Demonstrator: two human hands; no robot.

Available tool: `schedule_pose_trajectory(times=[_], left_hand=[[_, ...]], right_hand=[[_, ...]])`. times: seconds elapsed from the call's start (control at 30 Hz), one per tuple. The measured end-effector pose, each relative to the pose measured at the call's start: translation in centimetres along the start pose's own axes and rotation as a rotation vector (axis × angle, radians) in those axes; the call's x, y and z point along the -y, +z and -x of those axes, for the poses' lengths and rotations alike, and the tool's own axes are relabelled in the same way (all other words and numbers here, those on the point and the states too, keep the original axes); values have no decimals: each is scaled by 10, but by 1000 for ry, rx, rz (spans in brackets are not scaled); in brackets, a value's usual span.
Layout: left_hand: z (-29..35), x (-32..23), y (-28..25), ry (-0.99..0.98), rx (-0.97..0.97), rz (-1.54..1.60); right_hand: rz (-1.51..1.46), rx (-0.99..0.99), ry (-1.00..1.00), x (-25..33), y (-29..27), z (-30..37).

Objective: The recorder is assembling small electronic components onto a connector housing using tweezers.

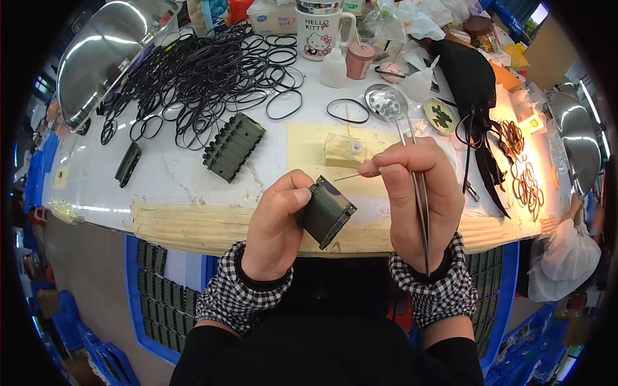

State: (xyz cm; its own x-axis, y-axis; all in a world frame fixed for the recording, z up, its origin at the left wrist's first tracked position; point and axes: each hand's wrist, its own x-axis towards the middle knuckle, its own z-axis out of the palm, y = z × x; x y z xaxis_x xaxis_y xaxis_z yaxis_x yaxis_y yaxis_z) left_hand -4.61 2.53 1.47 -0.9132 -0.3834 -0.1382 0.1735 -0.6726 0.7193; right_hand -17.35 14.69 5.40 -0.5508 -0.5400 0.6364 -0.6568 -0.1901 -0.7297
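Observation:
My left hand (277, 209) is closed round a dark green box-shaped plastic part (325, 215), held tilted above the table's front edge. My right hand (421, 193) pinches a thin needle-like stick (347, 177) between thumb and forefinger, its tip pointing left just over the part. Metal tweezers (422, 222) also rest in that hand, running down across the palm toward the wrist. Beyond the hands, a small clear block with a round well (341, 151) sits on yellowish tape. On the left lie a row of similar green parts (235, 147) and a single narrow green piece (127, 165).
A tangled heap of black rubber bands (199, 74) covers the back left. At the back stand a white mug (317, 35), a small squeeze bottle (333, 69) and a pink cup (359, 61). A black pouch (467, 77) lies right. Blue trays (134, 283) of green parts sit below.

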Motion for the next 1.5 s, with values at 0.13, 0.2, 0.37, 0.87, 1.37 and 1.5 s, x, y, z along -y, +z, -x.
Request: schedule_pose_trajectory(times=[0.13,0.2,0.37,0.87,1.37,1.5], left_hand=[[0,2,1,-15,10,-4],[0,3,1,-20,-6,-26],[0,4,1,-38,-30,-61],[-1,5,3,-58,-24,-39],[0,12,-5,220,12,-140],[0,13,-5,404,-67,-363]], right_hand=[[-146,32,103,1,9,5],[-167,31,136,0,12,8],[-125,37,94,-1,13,7],[-124,7,127,-3,13,9],[453,-52,-114,-44,-1,-6],[523,19,-97,-53,2,0]])
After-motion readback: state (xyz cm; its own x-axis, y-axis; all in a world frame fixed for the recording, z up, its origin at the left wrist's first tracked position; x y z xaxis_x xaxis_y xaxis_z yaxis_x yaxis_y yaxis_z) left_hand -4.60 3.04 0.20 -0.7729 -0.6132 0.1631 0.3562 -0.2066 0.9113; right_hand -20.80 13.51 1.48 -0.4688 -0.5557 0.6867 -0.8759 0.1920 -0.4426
